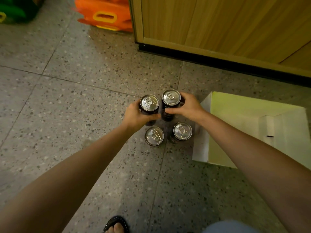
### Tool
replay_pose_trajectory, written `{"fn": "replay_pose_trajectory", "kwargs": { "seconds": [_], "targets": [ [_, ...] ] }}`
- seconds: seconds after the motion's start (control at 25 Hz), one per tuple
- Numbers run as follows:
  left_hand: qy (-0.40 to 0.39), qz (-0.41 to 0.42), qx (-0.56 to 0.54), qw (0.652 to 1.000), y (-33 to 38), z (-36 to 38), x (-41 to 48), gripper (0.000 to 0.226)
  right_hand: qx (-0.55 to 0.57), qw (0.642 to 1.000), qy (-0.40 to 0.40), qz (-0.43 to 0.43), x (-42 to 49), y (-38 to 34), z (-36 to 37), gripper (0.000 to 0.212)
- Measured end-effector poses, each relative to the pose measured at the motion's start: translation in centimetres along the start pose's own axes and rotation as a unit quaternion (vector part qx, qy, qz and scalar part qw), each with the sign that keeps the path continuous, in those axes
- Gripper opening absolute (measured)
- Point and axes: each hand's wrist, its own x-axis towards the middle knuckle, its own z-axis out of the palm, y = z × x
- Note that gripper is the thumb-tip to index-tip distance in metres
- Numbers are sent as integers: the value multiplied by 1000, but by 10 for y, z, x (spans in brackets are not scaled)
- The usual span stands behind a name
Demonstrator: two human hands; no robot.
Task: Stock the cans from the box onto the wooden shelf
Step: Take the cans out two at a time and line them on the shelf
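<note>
Several dark cans with silver tops stand in a tight cluster on the speckled floor. My left hand [137,116] is wrapped around the far left can [149,102]. My right hand [188,106] grips the far right can [171,97]. Two more cans, a near left can [154,135] and a near right can [182,131], stand untouched just below my hands. The white cardboard box [201,140] lies open to the right of the cans, and its visible inside looks empty. The wooden shelf unit [218,26] rises at the upper right, above a black base strip.
An orange plastic crate [105,14] sits against the shelf's left side at the top. A green item [15,9] is in the top left corner. My sandalled foot [116,225] is at the bottom edge. Grey terrazzo floor [67,106] spreads to the left.
</note>
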Motion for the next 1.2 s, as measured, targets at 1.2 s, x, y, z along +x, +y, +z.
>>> {"fn": "replay_pose_trajectory", "kwargs": {
  "seconds": [1.2],
  "targets": [
    [-278, 219, 33, 935, 829, -187, -350, 81, 84, 955, 285, 17, -511, -623, -484, 60]
  ]
}}
